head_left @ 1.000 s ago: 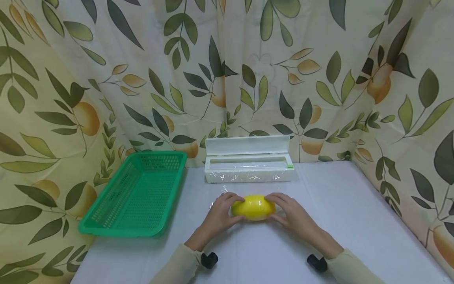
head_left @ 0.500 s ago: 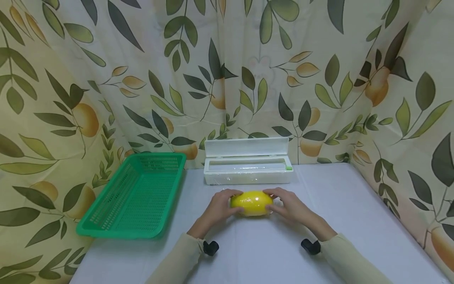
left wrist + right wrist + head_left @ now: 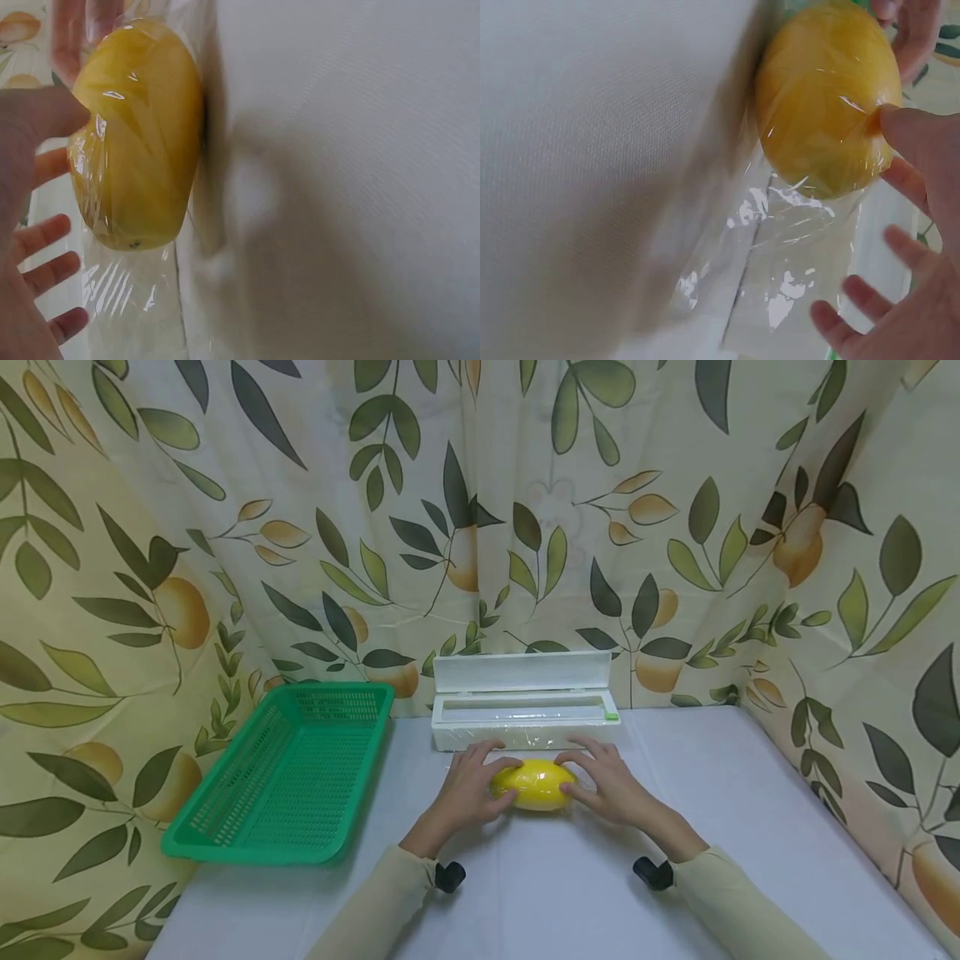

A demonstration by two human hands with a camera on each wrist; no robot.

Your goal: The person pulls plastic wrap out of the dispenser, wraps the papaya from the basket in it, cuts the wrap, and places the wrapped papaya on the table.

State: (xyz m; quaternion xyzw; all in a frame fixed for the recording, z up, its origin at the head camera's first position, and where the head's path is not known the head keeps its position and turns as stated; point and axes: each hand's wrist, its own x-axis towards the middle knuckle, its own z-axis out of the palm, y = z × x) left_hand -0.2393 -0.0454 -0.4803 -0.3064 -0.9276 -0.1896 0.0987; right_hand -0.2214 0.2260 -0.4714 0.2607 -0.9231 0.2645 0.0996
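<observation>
A yellow mango (image 3: 535,784), with clear cling film over its skin, lies between my two hands at the middle of the table. My left hand (image 3: 467,787) pinches its left end with thumb and forefinger, the other fingers spread apart. At the opposite end, my right hand (image 3: 609,785) pinches it the same way. Loose, shiny film (image 3: 780,217) trails from the mango's end in the right wrist view. More film (image 3: 124,289) stretches past the stem end in the left wrist view. The underside of the fruit is hidden.
Just behind the hands stands a white cling film dispenser (image 3: 525,739), its lid (image 3: 522,672) raised and a green tab (image 3: 612,717) at its right end. A green plastic basket (image 3: 348,810) sits to the left. Leaf-patterned curtains surround the white table (image 3: 540,893).
The mango has shifted slightly away from me, toward the dispenser, with both hands following. The outer fingers of both hands have spread forward off the fruit, while thumbs and forefingers stay at its ends.
</observation>
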